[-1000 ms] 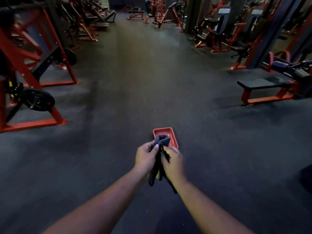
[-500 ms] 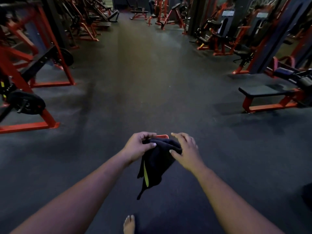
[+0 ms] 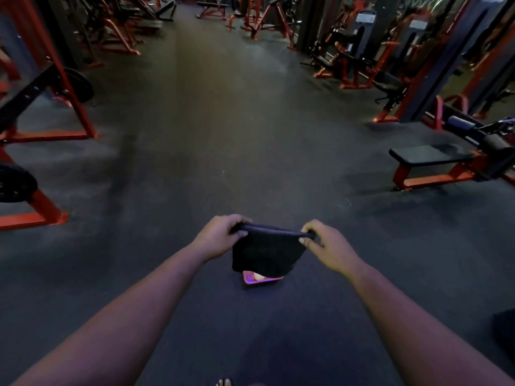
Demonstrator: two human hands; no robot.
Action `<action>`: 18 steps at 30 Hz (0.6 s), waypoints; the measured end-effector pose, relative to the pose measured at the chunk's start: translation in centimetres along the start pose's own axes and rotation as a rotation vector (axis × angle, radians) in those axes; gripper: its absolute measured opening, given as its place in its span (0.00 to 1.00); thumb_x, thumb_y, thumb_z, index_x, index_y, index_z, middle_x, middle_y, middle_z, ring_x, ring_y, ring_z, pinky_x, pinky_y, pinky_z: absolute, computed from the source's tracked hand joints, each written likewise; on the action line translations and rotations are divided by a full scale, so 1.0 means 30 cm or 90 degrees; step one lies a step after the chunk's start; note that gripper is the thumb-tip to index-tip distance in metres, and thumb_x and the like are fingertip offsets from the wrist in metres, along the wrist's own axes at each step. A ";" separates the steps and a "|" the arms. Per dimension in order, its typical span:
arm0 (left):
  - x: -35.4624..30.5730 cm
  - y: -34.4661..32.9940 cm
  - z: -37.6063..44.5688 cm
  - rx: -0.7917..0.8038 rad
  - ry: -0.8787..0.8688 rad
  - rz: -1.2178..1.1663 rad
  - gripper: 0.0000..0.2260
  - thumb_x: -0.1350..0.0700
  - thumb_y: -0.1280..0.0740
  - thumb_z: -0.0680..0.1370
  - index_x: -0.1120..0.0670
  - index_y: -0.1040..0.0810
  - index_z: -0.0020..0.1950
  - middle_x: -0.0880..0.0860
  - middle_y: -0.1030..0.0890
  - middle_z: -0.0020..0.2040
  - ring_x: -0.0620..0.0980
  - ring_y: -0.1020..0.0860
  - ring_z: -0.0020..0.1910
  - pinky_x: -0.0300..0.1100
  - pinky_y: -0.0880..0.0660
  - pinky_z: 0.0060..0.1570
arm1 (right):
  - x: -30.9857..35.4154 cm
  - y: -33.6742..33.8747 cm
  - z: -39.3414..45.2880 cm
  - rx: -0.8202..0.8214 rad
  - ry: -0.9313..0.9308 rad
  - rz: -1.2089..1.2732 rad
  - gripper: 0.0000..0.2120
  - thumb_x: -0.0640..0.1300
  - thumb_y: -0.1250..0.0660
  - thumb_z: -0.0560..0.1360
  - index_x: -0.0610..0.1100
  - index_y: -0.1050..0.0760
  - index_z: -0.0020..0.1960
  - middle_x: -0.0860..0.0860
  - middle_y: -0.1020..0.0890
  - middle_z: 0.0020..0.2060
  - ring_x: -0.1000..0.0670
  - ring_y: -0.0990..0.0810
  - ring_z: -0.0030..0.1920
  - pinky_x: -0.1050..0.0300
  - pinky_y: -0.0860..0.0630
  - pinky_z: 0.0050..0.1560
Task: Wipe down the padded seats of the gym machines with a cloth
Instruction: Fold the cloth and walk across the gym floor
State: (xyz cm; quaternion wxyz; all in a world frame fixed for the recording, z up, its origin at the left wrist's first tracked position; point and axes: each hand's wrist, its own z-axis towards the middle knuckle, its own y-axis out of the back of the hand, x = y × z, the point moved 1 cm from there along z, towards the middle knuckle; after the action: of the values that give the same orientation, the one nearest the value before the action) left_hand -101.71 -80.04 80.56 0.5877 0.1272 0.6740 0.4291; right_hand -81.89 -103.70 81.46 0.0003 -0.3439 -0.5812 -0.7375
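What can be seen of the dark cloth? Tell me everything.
The cloth is dark, nearly black, and looks like soft, thick fabric. It is held up in the air, its top edge stretched taut between the left hand and the right hand, each pinching one upper corner. The rest hangs down as a flat, roughly square panel. Its lower edge hides most of a red tray on the floor below. No pattern or label is visible on the side shown.
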 end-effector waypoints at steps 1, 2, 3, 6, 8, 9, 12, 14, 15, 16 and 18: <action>0.013 0.011 0.034 -0.040 0.023 -0.116 0.16 0.60 0.27 0.78 0.52 0.20 0.66 0.51 0.16 0.57 0.47 0.19 0.57 0.42 0.24 0.60 | 0.007 0.010 0.027 -0.019 -0.033 0.069 0.08 0.45 0.28 0.78 0.52 0.27 0.49 0.53 0.20 0.41 0.57 0.26 0.37 0.56 0.28 0.41; 0.020 0.026 0.078 -0.075 0.048 -0.248 0.18 0.60 0.25 0.77 0.51 0.21 0.66 0.52 0.16 0.55 0.45 0.19 0.54 0.40 0.24 0.58 | 0.008 0.023 0.066 -0.041 -0.055 0.140 0.08 0.44 0.29 0.79 0.52 0.28 0.48 0.53 0.21 0.40 0.57 0.27 0.36 0.58 0.30 0.40; 0.017 0.037 0.108 -0.106 0.073 -0.391 0.20 0.59 0.24 0.76 0.52 0.23 0.67 0.53 0.16 0.54 0.45 0.19 0.52 0.38 0.24 0.56 | 0.012 0.036 0.098 -0.063 -0.063 0.208 0.08 0.43 0.29 0.79 0.53 0.27 0.48 0.54 0.22 0.39 0.57 0.28 0.37 0.59 0.31 0.40; -0.005 0.029 0.182 -0.138 0.156 -0.716 0.22 0.55 0.26 0.78 0.53 0.27 0.70 0.53 0.15 0.57 0.47 0.18 0.56 0.38 0.22 0.56 | 0.043 0.079 0.213 -0.120 -0.073 0.438 0.06 0.46 0.30 0.78 0.52 0.26 0.47 0.57 0.24 0.39 0.57 0.29 0.41 0.59 0.31 0.41; -0.016 -0.025 0.208 -0.026 0.204 -0.750 0.19 0.51 0.27 0.78 0.54 0.24 0.67 0.53 0.15 0.61 0.50 0.18 0.60 0.40 0.21 0.55 | 0.055 0.108 0.307 -0.142 -0.103 0.602 0.05 0.45 0.31 0.79 0.53 0.26 0.47 0.56 0.22 0.40 0.56 0.28 0.40 0.58 0.31 0.38; -0.020 -0.059 0.214 0.029 0.229 -0.758 0.19 0.51 0.26 0.77 0.55 0.22 0.65 0.55 0.16 0.61 0.51 0.18 0.60 0.41 0.20 0.55 | 0.048 0.114 0.348 -0.161 -0.122 0.661 0.05 0.45 0.30 0.79 0.53 0.25 0.49 0.56 0.21 0.41 0.55 0.26 0.41 0.57 0.29 0.38; -0.048 -0.122 0.331 0.020 0.275 -0.797 0.15 0.57 0.27 0.77 0.59 0.19 0.63 0.59 0.16 0.61 0.55 0.17 0.58 0.46 0.19 0.58 | -0.062 0.105 0.456 -0.152 -0.197 0.881 0.17 0.54 0.29 0.78 0.50 0.25 0.63 0.51 0.16 0.57 0.48 0.18 0.57 0.47 0.21 0.57; -0.077 -0.141 0.420 -0.037 0.304 -0.825 0.13 0.60 0.30 0.79 0.59 0.19 0.63 0.59 0.15 0.59 0.55 0.16 0.57 0.48 0.19 0.59 | -0.153 0.042 0.468 -0.012 -0.263 0.950 0.24 0.57 0.36 0.80 0.46 0.27 0.71 0.45 0.18 0.65 0.44 0.19 0.65 0.41 0.23 0.65; -0.090 -0.157 0.474 -0.055 0.327 -0.827 0.12 0.60 0.31 0.80 0.58 0.19 0.63 0.58 0.14 0.58 0.55 0.16 0.56 0.49 0.20 0.59 | -0.206 0.006 0.468 0.063 -0.305 0.940 0.22 0.55 0.37 0.81 0.44 0.26 0.70 0.43 0.17 0.64 0.44 0.18 0.63 0.43 0.21 0.63; -0.094 -0.173 0.515 -0.061 0.356 -0.815 0.11 0.61 0.31 0.80 0.57 0.19 0.62 0.58 0.14 0.56 0.55 0.15 0.54 0.49 0.20 0.57 | -0.244 -0.028 0.460 0.115 -0.354 0.906 0.18 0.49 0.35 0.80 0.41 0.24 0.67 0.42 0.16 0.60 0.44 0.16 0.58 0.46 0.19 0.58; -0.086 -0.196 0.597 -0.054 0.415 -0.737 0.09 0.63 0.32 0.79 0.58 0.19 0.59 0.57 0.13 0.50 0.54 0.14 0.47 0.46 0.19 0.50 | -0.321 -0.065 0.500 0.134 -0.411 0.842 0.15 0.37 0.30 0.76 0.35 0.22 0.62 0.39 0.14 0.53 0.44 0.14 0.49 0.50 0.17 0.51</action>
State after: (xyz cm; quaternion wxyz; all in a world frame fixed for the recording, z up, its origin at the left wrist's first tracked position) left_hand -82.91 -77.63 79.12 0.4941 -0.4148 0.7592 0.0868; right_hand -67.73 -94.04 76.21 0.3066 -0.8199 -0.2914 -0.3859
